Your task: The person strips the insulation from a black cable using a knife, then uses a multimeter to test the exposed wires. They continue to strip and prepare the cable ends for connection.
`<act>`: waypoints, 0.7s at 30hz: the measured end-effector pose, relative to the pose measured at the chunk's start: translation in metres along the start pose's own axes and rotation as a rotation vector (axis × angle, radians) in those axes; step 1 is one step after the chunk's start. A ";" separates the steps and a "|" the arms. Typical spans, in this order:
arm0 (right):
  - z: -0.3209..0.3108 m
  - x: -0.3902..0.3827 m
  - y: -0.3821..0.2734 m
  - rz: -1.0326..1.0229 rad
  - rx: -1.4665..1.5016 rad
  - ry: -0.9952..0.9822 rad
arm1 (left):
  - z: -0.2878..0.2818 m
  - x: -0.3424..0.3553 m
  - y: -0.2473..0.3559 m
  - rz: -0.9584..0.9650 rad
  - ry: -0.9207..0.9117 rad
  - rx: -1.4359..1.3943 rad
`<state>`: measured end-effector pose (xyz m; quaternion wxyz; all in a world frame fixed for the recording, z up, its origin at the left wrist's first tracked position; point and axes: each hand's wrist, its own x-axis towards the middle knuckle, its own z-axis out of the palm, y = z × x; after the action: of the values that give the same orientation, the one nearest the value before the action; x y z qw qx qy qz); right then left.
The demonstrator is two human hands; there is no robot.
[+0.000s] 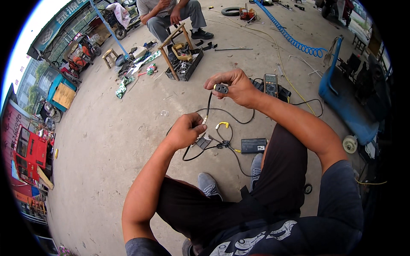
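Note:
Between the fingertips of my right hand [232,87] is a black plug [221,88] with holes in its face. Its black cable [209,104] runs down to my left hand [186,131], whose thumb and fingers pinch it at a pale section. Below my hands, a dark cable bundle [223,144] with a yellow angled connector [222,124] lies on the concrete. A black box-shaped power unit [253,146] sits in front of my right shoe. Beyond my right wrist stands a multimeter [270,85] with a lit screen.
A crate of tools [188,66] stands ahead by a seated person [173,15]. Rags and clutter [136,64] lie left of it. A blue coiled hose [294,38] and a yellow cord [279,55] cross ahead right. A blue vehicle panel [341,102] rests on the right.

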<state>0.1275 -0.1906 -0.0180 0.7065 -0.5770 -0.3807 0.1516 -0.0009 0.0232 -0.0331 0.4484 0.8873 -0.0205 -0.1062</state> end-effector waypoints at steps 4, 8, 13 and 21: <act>0.000 -0.001 -0.001 0.006 -0.006 0.015 | 0.001 0.000 0.000 -0.008 0.009 -0.009; 0.000 -0.001 0.002 -0.005 0.026 0.004 | 0.000 0.001 -0.003 0.016 0.003 0.019; 0.002 0.003 0.005 0.004 0.024 0.003 | -0.002 -0.001 0.001 -0.011 -0.016 0.026; -0.003 0.000 0.002 0.126 -0.046 0.102 | -0.002 -0.004 0.011 0.024 -0.016 -0.085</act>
<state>0.1305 -0.1923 -0.0202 0.7004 -0.6230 -0.3107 0.1575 -0.0037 0.0193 -0.0226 0.4869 0.8662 -0.0299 -0.1086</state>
